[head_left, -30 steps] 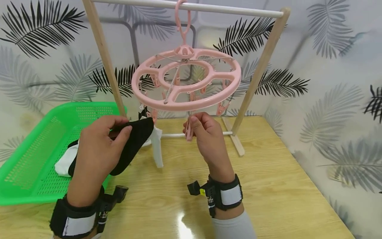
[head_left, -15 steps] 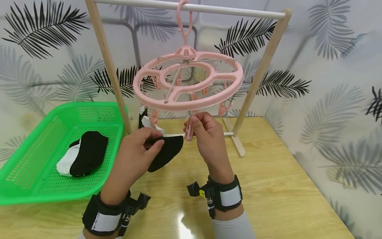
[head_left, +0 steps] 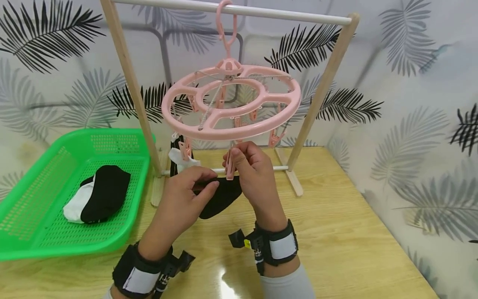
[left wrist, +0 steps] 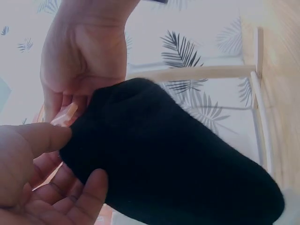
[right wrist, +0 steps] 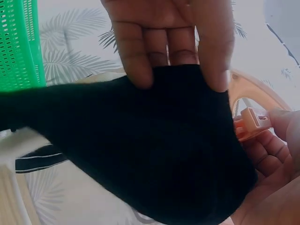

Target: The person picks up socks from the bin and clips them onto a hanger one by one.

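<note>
Found black sock [head_left: 221, 201] pinched by its upper edge in left hand [head_left: 182, 191], beyond the right edge of the basket [head_left: 139, 205] and below the front rim of the hanger [head_left: 231, 135], presumably to offer that edge to the peg [head_left: 230, 167] pinched in right hand [head_left: 258, 178]. Observed long axis sloping downward, rounded end towards the table [head_left: 317, 232]; unable to confirm sock-to-peg contact.

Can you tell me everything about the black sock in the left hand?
The sock is short, plain black where it shows, and looks like soft cloth, with a rounded end. The left hand pinches its edge, holding it above the table, below the pink ring. The pink peg in the right hand is close by; I can't tell whether they touch.
</note>
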A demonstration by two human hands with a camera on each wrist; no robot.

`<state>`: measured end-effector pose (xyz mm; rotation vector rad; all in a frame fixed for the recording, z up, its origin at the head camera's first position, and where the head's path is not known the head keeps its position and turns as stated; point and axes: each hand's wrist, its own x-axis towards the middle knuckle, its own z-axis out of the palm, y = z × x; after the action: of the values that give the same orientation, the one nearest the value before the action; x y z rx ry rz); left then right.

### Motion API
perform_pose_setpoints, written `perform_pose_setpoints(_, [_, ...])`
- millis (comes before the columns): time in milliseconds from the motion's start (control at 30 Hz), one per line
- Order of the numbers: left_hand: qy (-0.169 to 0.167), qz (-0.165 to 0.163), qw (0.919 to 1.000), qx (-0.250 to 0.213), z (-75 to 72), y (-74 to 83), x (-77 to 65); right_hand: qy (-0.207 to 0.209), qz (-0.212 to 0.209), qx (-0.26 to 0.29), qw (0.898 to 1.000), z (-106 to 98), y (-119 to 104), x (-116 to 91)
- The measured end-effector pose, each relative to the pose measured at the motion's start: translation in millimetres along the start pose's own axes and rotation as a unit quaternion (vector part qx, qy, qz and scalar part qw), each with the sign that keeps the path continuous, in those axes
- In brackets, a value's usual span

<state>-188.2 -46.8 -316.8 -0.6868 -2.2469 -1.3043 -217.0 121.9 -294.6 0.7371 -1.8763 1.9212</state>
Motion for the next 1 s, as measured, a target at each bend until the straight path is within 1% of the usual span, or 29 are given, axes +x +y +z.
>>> perform_pose_setpoints(167, [0.030, 0.008, 0.9994, -0.015, 3.7, 4.2, 0.2, 0.002, -0.003, -0.001, 1.000, 0.8, -0.1, 0.7])
perform_pose_setpoints(267, [0.045, 0.021, 0.9986, -0.020, 6.2, 5.1, 0.3, 0.002, -0.004, 0.000, 1.000, 1.1, 0.2, 0.8])
perform_pose_setpoints(467, [0.063, 0.041, 0.9967, -0.032, 10.7, 2.6, -0.9, 0.009, 0.006, -0.014, 1.000, 2.4, -1.0, 0.5])
perform_pose_setpoints(633, [0.062, 0.051, 0.9963, -0.030, 11.6, 0.7, -1.6, 0.013, 0.010, -0.021, 1.000, 2.7, -1.6, 0.1])
perform_pose_setpoints(867, [0.038, 0.037, 0.9985, -0.010, 11.5, -0.3, -1.4, 0.015, 0.030, -0.013, 0.999, 3.8, -3.3, -1.4])
perform_pose_setpoints(933, [0.041, 0.041, 0.9982, -0.014, 11.3, -0.6, -1.3, 0.018, 0.031, -0.014, 0.999, 4.2, -3.0, -1.2])
perform_pose_setpoints(1000, [0.051, 0.049, 0.9972, -0.023, 11.0, -1.5, -1.4, 0.020, 0.032, -0.017, 0.999, 4.9, -2.5, -1.0])
